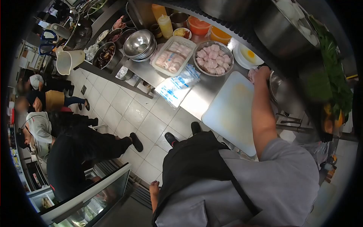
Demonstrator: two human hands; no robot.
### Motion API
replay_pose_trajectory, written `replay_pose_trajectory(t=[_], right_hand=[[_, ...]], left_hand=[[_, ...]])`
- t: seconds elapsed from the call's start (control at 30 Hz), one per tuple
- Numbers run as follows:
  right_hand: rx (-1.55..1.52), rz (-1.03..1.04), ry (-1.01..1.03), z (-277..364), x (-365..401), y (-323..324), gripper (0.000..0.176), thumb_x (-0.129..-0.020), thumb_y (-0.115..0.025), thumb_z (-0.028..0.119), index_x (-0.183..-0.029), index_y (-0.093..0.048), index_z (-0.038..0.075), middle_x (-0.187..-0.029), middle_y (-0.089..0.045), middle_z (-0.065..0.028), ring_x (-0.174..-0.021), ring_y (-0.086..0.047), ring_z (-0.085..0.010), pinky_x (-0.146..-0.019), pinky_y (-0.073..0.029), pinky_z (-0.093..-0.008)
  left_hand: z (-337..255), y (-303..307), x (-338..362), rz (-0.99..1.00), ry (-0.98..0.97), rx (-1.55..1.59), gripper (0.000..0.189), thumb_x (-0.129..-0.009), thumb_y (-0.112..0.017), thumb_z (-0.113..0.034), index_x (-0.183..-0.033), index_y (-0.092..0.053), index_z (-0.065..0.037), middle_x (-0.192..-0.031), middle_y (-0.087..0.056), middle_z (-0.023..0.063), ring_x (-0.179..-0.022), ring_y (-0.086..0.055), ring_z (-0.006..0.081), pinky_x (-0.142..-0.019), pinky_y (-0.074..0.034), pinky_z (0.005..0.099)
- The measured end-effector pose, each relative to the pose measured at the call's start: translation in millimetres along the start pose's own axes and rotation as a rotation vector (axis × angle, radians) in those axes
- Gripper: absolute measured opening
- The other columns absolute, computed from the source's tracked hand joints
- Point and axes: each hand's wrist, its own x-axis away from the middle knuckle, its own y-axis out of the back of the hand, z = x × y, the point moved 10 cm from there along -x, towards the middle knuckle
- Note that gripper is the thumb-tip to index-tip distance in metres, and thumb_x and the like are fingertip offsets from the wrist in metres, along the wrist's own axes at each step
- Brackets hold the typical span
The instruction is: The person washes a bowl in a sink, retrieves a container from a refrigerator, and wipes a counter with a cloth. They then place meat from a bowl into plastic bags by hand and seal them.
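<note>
- Steel counter (200, 96) runs slantwise across the view, above a pale tiled floor (124, 109).
- White cutting board (230, 113) lies bare on the counter, in front of the person.
- Round metal bowl (195, 56) of pink pieces stands beyond the board, just beside a white basket (180, 38) with more of them.
- Printed plastic bag (176, 85) lies flat between the basket and the board.
- White plate (242, 59) with a yolk sits near the board's far corner.
- Right hand (262, 72) reaches to that far corner, fingers bent down over a pink piece (251, 74); whether they grip it I cannot tell.
- Left hand (154, 186) hangs low beside the black apron (196, 162), well apart from the counter and loosely curled; its hold cannot be made out.
</note>
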Motion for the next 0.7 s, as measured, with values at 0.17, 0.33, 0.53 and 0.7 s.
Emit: replay_pose_trajectory(t=[0.17,0.33,0.53,0.7], right_hand=[[0.538,0.225,0.657,-13,70,-67,0.027,-0.093,-0.054,0.025,-0.093,-0.071,0.005,-0.103,-0.071,-0.0144,-0.105,-0.065,-0.0352,-0.092,-0.048,-0.0424],[0.499,0.381,0.646,13,101,-41,0.028,-0.094,-0.051,0.020,-0.103,-0.069,0.001,-0.106,-0.069,-0.0233,-0.107,-0.062,-0.0398,-0.099,-0.043,-0.0472],[-0.002,0.255,0.653,75,137,58,0.020,-0.094,-0.060,0.020,-0.084,-0.066,0.003,-0.089,-0.067,-0.0223,-0.087,-0.065,-0.0401,-0.079,-0.049,-0.0470],[0.045,0.406,0.322,61,233,91,0.033,-0.094,-0.064,0.025,-0.075,-0.060,-0.001,-0.078,-0.064,-0.0203,-0.074,-0.060,-0.0386,-0.069,-0.047,-0.0470]], left_hand=[[-55,-8,9,-0.042,-0.069,-0.427,0.046,-0.088,-0.068,-0.027,-0.124,-0.063,0.002,-0.107,-0.071,0.0219,-0.095,-0.070,0.0316,-0.081,-0.055,0.0393],[-109,-15,-30,-0.093,-0.203,-0.436,0.048,-0.087,-0.068,-0.029,-0.124,-0.063,0.001,-0.112,-0.069,0.0231,-0.108,-0.066,0.0349,-0.093,-0.050,0.0413],[-228,-62,-78,-0.007,-0.382,-0.193,0.048,-0.091,-0.067,-0.030,-0.128,-0.060,-0.001,-0.117,-0.067,0.0160,-0.101,-0.066,0.0291,-0.085,-0.052,0.0383],[-424,-170,-28,0.293,-0.462,0.272,0.063,-0.094,-0.065,-0.035,-0.144,-0.041,-0.006,-0.126,-0.059,0.0122,-0.104,-0.061,0.0243,-0.079,-0.050,0.0367]])
